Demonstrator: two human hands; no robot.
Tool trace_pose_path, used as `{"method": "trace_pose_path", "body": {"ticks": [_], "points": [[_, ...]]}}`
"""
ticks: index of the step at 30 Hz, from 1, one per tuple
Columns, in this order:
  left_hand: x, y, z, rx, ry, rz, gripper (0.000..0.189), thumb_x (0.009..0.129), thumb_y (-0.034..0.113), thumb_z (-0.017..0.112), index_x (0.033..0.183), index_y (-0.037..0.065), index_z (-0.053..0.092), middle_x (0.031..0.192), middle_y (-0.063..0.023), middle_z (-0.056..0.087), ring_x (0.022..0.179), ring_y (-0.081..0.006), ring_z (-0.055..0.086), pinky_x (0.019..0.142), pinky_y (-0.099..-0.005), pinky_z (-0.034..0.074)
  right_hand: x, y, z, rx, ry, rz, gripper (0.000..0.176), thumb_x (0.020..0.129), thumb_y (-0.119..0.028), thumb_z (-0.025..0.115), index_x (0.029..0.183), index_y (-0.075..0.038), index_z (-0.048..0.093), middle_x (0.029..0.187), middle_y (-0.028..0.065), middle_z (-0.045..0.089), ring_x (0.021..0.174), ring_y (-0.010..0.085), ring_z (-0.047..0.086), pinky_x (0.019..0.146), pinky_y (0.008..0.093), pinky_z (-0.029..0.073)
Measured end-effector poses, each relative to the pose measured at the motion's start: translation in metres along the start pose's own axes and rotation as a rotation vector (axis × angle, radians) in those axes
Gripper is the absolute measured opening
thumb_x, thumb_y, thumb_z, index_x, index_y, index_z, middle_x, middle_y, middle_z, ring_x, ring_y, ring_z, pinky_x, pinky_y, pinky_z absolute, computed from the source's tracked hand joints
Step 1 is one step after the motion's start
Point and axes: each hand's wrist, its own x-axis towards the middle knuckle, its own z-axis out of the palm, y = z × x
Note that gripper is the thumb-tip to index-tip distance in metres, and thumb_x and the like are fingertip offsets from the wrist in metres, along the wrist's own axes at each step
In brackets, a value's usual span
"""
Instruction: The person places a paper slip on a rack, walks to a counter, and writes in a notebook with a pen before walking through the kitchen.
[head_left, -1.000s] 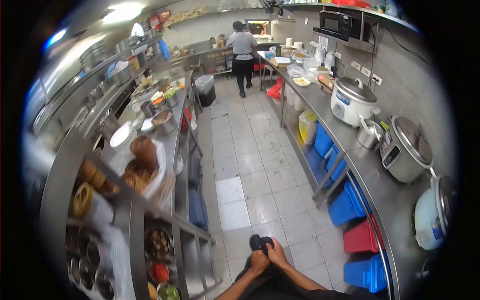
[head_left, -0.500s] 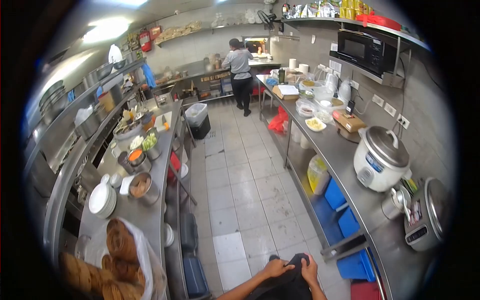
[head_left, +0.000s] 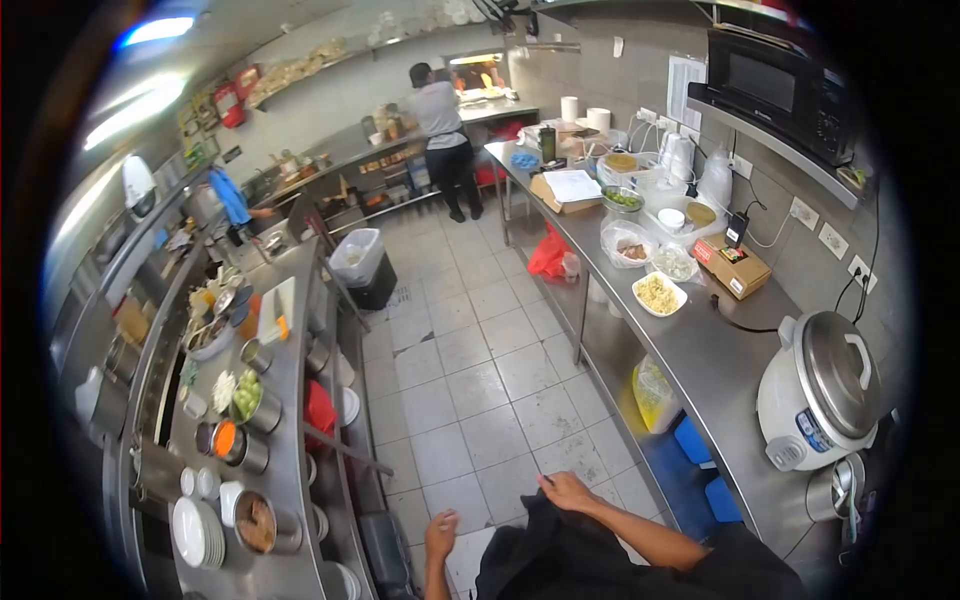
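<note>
My left hand (head_left: 441, 535) hangs low over the floor, its fingers loosely bent and apart from the cloth, with nothing visible in them. To its right, my right hand (head_left: 568, 492) is closed at the upper edge of a black cloth (head_left: 545, 518), which hangs in front of my body like an apron. A small dark end pokes out by the right thumb; I cannot make out whether it belongs to the cloth. Both hands are over the aisle between the two steel counters, touching neither.
On the left counter (head_left: 285, 375) stand plates (head_left: 198, 533), a pot of food (head_left: 262, 525) and vegetable containers. The right counter (head_left: 690, 350) carries a rice cooker (head_left: 822, 390), a noodle bowl (head_left: 658, 294) and a cardboard box (head_left: 733, 265). A bin (head_left: 362, 265) and a person (head_left: 443, 135) are farther ahead.
My left hand has let go of the black cloth and moved left; my right hand is still at it. The view has moved forward along the aisle. The bag of brown items has left view.
</note>
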Motion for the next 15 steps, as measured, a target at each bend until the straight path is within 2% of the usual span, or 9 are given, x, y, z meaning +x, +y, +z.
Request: {"method": "trace_pose_path", "body": {"ticks": [2,3,5,6,9,10,11,13,15], "points": [[0.043,-0.015,-0.01,-0.076,0.074,-0.114,0.03,0.093,0.028,0.065,0.11,0.004,0.071,0.094,-0.0134,0.072,0.07,-0.0191,0.07,0.062,-0.0333,0.055,0.052,-0.017,-0.011,-0.008,-0.133,-0.011,0.044,0.099,-0.041,0.052,0.093,0.0,0.067,0.088,0.0306,0.066,0.091,0.0498,0.063,0.079,0.0531,0.049],[0.064,-0.023,-0.009,-0.076,0.059,-0.116,0.03,0.093,0.028,0.065,0.11,0.004,0.071,0.094,-0.0134,0.072,0.07,-0.0191,0.07,0.062,-0.0333,0.055,0.078,-0.015,-0.012,-0.007,-0.128,0.003,0.044,0.099,-0.041,0.052,0.093,0.0,0.067,0.088,0.0306,0.066,0.091,0.0498,0.063,0.079,0.0531,0.049],[0.11,-0.041,-0.009,-0.011,0.089,-0.319,0.031,0.091,0.03,0.068,0.109,0.005,0.071,0.091,-0.0131,0.072,0.063,-0.0187,0.068,0.058,-0.0337,0.054,0.132,-0.009,-0.004,-0.005,-0.072,-0.081,0.036,0.099,-0.036,0.055,0.106,-0.003,0.064,0.094,0.0302,0.066,0.093,0.051,0.062,0.082,0.0538,0.049],[0.14,-0.044,-0.002,-0.005,0.074,-0.319,0.031,0.091,0.03,0.068,0.109,0.005,0.071,0.091,-0.0131,0.072,0.063,-0.0187,0.068,0.058,-0.0337,0.054,0.158,-0.013,-0.016,0.056,-0.195,-0.035,0.039,0.096,-0.038,0.061,0.115,-0.004,0.06,0.1,0.0286,0.067,0.097,0.0486,0.063,0.084,0.0526,0.05],[0.237,-0.033,0.013,-0.071,0.008,-0.416,0.032,0.089,0.03,0.069,0.111,0.006,0.07,0.089,-0.0144,0.071,0.061,-0.0197,0.068,0.06,-0.0339,0.054,0.246,0.017,-0.009,-0.095,-0.178,-0.107,0.045,0.091,-0.04,0.066,0.116,-0.003,0.059,0.103,0.0256,0.068,0.1,0.0452,0.064,0.086,0.0513,0.051],[0.278,-0.021,0.019,-0.02,-0.038,-0.397,0.034,0.088,0.031,0.07,0.112,0.006,0.07,0.09,-0.0159,0.071,0.065,-0.0226,0.069,0.063,-0.0356,0.055,0.275,0.002,-0.03,-0.204,-0.341,0.02,0.049,0.088,-0.042,0.069,0.117,-0.004,0.061,0.106,0.0224,0.069,0.103,0.0417,0.065,0.088,0.0501,0.051],[0.313,-0.009,0.023,0.037,-0.088,-0.384,0.036,0.088,0.032,0.071,0.114,0.006,0.069,0.091,-0.0175,0.071,0.068,-0.0256,0.07,0.065,-0.0374,0.055,0.303,-0.011,-0.051,-0.191,-0.335,0.044,0.049,0.088,-0.042,0.069,0.117,-0.004,0.061,0.106,0.0224,0.069,0.103,0.0417,0.065,0.088,0.0501,0.051],[0.413,0.008,0.043,0.182,-0.143,-0.138,0.04,0.086,0.034,0.074,0.116,0.008,0.069,0.096,-0.0199,0.07,0.084,-0.0313,0.07,0.075,-0.0408,0.054,0.353,-0.029,-0.093,-0.225,-0.413,0.08,0.052,0.085,-0.042,0.072,0.118,-0.002,0.062,0.116,0.0242,0.065,0.113,0.0424,0.06,0.094,0.0484,0.049],[0.505,0.086,0.054,0.304,-0.191,0.142,0.04,0.085,0.036,0.074,0.115,0.01,0.069,0.102,-0.0199,0.07,0.098,-0.0343,0.065,0.082,-0.0422,0.053,0.393,-0.027,-0.116,-0.19,-0.096,0.027,0.051,0.086,-0.042,0.071,0.117,-0.002,0.065,0.116,0.0252,0.065,0.116,0.0417,0.058,0.096,0.0474,0.048]]}}
